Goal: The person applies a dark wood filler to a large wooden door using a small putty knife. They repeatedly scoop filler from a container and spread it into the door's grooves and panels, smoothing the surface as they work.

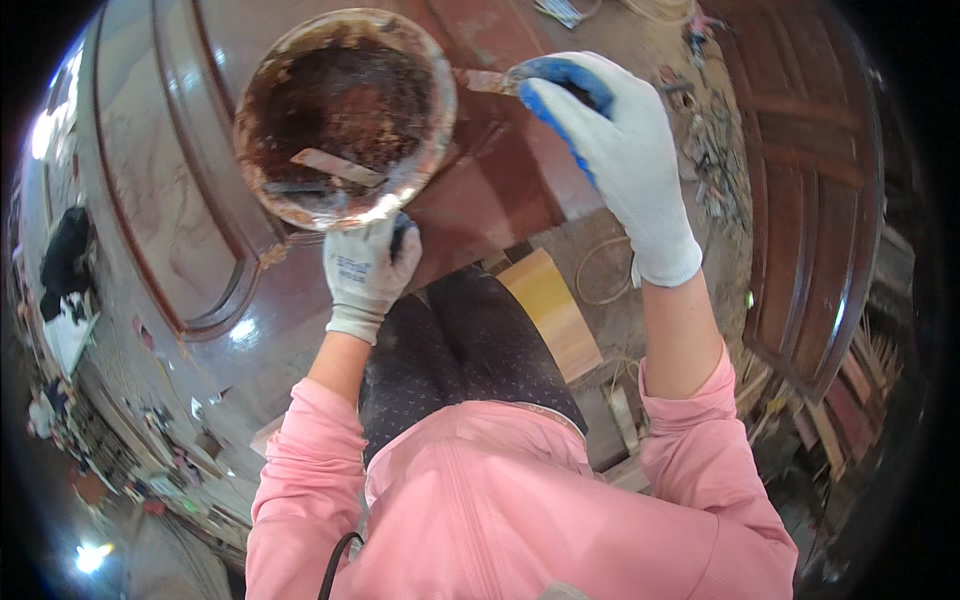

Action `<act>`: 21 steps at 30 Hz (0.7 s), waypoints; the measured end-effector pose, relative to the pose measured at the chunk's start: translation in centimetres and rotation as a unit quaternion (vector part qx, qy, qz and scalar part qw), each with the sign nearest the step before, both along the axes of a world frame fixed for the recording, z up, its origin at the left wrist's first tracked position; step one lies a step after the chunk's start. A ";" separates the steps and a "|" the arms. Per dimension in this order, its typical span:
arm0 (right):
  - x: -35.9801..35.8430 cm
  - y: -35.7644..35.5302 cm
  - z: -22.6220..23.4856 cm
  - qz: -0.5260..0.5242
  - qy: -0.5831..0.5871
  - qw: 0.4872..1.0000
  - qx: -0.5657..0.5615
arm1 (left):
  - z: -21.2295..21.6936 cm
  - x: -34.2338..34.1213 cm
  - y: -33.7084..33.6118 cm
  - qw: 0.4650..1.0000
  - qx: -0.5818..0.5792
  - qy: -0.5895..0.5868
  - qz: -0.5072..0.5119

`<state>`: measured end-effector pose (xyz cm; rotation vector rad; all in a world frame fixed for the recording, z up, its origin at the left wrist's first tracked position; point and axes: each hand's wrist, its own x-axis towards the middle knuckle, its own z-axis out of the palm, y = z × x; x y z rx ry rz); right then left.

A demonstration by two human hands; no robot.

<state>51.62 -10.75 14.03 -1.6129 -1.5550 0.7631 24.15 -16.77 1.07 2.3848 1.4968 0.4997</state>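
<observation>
1. Left hand fingers clamp the near rim of the bowl.
2. Right hand fingers close on the scraper; its blade points left, touching the bowl's right rim.

Bowl crusted rough, brown paste inside; door panel glossy varnished wood; gloves knit cloth, blue-coated fingertips.

bowl: round, caked with brown filler, held level | putty knife: blade smeared, beside rim
</observation>
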 end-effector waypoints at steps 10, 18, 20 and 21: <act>-9.0 9.2 -3.6 0.178 -0.359 0.913 0.079 | -0.2 0.7 0.0 0.998 0.046 -0.039 0.018; -9.5 12.2 -6.4 0.209 -0.386 0.894 0.095 | 0.4 0.9 -0.2 0.999 0.038 -0.020 0.032; -10.3 12.4 -6.2 0.211 -0.363 0.905 0.064 | 0.2 0.6 -0.4 1.000 0.004 -0.019 0.023; -10.4 12.5 -6.3 0.215 -0.362 0.905 0.060 | 0.3 0.6 -0.6 1.000 -0.016 -0.022 0.016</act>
